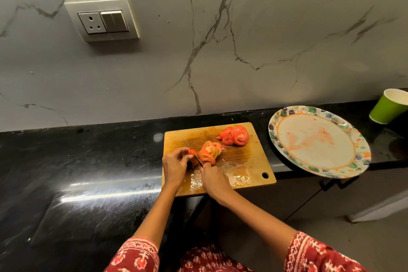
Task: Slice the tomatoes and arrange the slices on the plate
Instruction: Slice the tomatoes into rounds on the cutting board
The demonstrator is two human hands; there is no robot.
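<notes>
On cutting board (247, 161), near tabletop (88, 161) edge: left hand (175, 166) pinches tomato end piece (191, 153), grip narrow. Knife (194, 154) just beside fingertips (190, 157); right hand (215, 180) curled round handle. Cut slices (209, 153) beside blade, second pile (235, 136) further back. Plate (276, 137) at right holds no slices, overhangs edge. Risk: small wet stub slips (board glistens), blade nicks fingertip.

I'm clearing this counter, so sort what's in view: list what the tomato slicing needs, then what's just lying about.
In use: left hand holding the tomato end piece; right hand gripping the knife; fresh slices; earlier slice pile; cutting board; plate.

Lying about: green paper cup; wall socket.
</notes>
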